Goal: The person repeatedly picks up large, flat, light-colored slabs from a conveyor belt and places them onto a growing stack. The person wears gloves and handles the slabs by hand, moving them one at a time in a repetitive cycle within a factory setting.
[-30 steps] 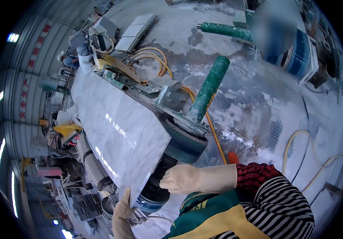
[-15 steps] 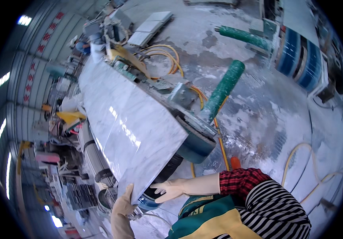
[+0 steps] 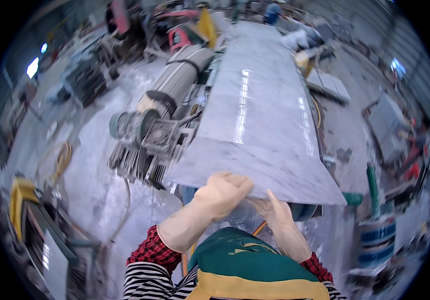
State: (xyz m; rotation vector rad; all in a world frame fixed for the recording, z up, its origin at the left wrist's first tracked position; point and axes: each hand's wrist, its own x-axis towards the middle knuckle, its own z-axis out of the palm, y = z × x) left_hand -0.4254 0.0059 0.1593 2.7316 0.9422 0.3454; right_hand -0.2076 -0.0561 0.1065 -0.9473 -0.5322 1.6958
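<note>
A glossy white marble slab [image 3: 260,162] with grey veins lies in front of me, its near edge wide and jutting toward my body. My left hand [image 3: 225,192], in a cream rubber glove, is closed on that edge with its fingers curled over the top. Just to its right, my right hand [image 3: 275,212], gloved alike, grips the same edge from below with the thumb up at the rim; its other fingers are partly hidden under the stone. Beyond a seam, more polished marble [image 3: 262,95] stretches away along the machine bed.
Left of the slab stand a motor unit [image 3: 157,130] and a ribbed grey cover [image 3: 187,67]. A green roller post [image 3: 372,182] and a blue drum-like part [image 3: 376,242] are at the right. A yellow-ended frame [image 3: 22,200] stands left. A person [image 3: 272,12] is far off.
My view has swung round to face along the slab. My right hand, earlier spread beside the slab's corner, now grips the near edge next to my left hand.
</note>
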